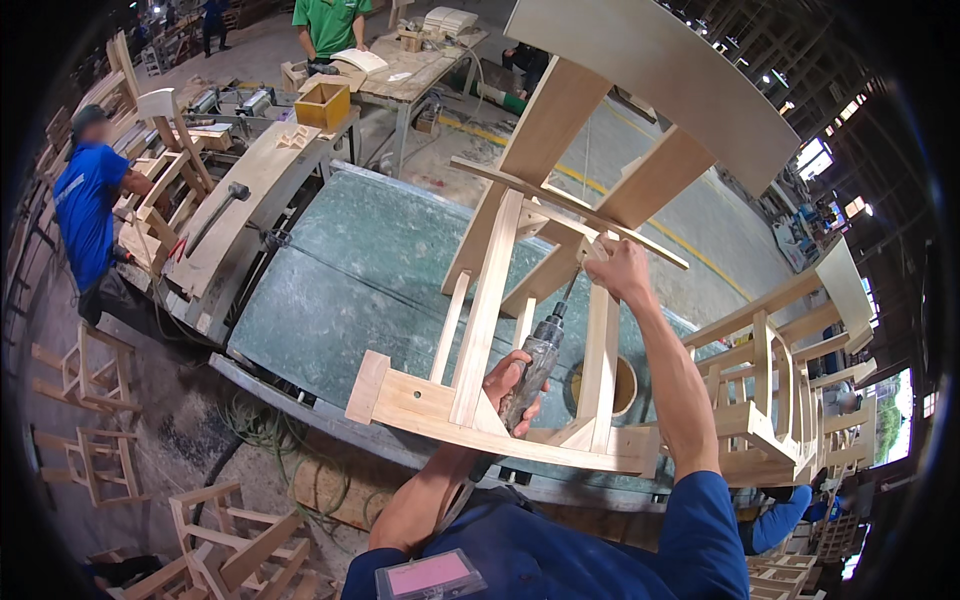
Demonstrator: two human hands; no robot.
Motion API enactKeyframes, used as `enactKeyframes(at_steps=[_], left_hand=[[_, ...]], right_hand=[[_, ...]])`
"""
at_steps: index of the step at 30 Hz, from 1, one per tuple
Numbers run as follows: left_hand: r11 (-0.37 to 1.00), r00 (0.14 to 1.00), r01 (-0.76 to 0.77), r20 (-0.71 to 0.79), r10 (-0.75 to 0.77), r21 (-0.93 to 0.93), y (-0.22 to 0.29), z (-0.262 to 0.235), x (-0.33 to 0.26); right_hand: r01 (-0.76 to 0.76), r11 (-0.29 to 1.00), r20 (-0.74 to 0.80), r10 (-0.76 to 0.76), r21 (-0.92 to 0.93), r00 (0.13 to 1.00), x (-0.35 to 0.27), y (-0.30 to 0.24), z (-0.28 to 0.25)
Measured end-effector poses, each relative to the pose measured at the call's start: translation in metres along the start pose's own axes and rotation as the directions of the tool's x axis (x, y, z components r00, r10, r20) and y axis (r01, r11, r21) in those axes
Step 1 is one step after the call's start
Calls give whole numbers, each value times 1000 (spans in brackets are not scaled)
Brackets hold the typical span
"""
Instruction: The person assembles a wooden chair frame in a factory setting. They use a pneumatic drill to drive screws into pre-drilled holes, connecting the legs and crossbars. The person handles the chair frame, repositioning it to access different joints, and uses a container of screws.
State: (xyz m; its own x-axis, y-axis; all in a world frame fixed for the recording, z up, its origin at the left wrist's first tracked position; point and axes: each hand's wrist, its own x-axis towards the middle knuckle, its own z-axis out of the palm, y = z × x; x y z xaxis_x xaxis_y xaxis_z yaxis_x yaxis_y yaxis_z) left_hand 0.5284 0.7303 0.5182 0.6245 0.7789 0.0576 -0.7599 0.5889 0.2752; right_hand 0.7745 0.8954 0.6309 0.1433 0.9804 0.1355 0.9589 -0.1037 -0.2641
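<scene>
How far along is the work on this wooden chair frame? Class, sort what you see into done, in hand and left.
Done: the chair frame is joined up, with legs, rails and curved back, and lies on the green table. In hand: the left hand aims a power driver at a rail joint; the right hand steadies the frame. Left: the seat opening has no panel.

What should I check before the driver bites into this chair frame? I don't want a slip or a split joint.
1. Left hand wrapped firmly around the pneumatic screwdriver: ok.
2. Right hand steadying the chair frame at the upper rail: ok.
3. Bit seated on the screw or joint: cannot tell, the tip is hidden beside the right hand.
4. Fingers clear of the bit's line: not ok, they sit very close to it.
5. Frame resting flat on the green workbench: ok, as far as shows.
</scene>
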Motion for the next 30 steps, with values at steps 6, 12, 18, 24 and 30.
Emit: enactKeyframes(at_steps=[6,12,18,24,30], left_hand=[[999,998,33,-46,-32,37,2,3,12],[995,995,50,-94,-42,82,3,4,15],[981,992,46,-120,-24,187,3,8,27],[994,998,39,-62,-33,97,-9,-1,34],[998,997,33,-66,-29,59,-19,-5,37]], right_hand=[[19,999,-54,-17,36,998,-2,7,5],[27,999,-2,-27,24,1000,-3,3,0],[3,999,-11,-3,49,1000,-3,1,-1],[34,998,-58,-31,58,998,-4,2,2],[-1,997,-12,2,72,1000,-2,5,2]])
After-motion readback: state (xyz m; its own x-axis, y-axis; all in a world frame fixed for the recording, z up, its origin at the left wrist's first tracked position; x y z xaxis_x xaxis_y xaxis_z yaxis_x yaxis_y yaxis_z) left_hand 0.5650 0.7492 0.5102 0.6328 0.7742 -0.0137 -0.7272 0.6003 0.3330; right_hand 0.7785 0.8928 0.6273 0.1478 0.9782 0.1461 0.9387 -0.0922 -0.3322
